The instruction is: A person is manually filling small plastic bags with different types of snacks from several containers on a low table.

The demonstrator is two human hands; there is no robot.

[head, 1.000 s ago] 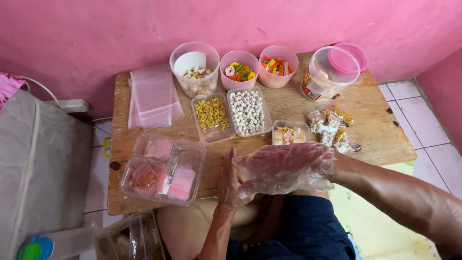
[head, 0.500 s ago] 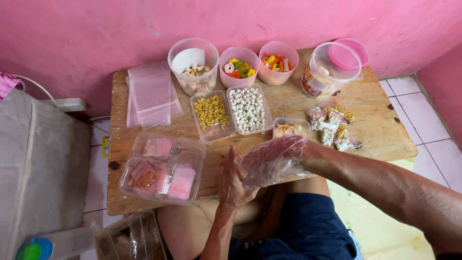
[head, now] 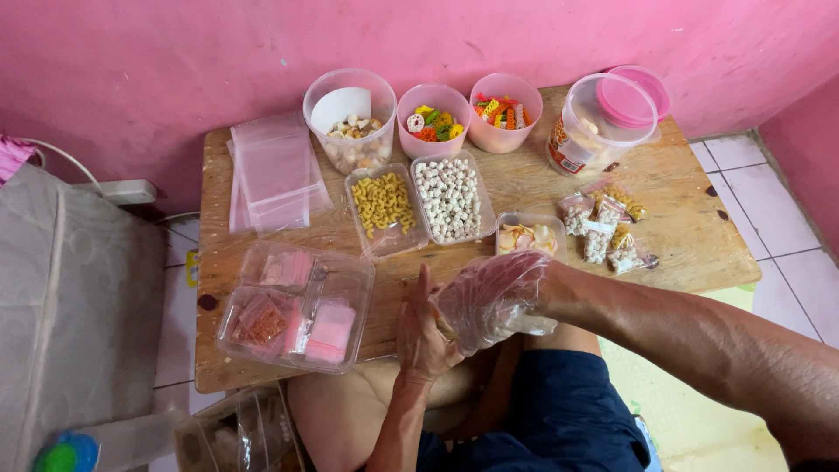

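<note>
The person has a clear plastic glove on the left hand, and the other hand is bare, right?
Not quite. The head view shows the glove on the right hand; the bare one is the left hand, pressed against it.

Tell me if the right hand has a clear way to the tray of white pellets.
Probably yes. The right hand, in a clear plastic glove, sits against the left hand at the table's near edge; only bare wood lies between it and the tray of white pellets.

Head cam, looks steeply down, close over wooden table [head: 524, 188].
</note>
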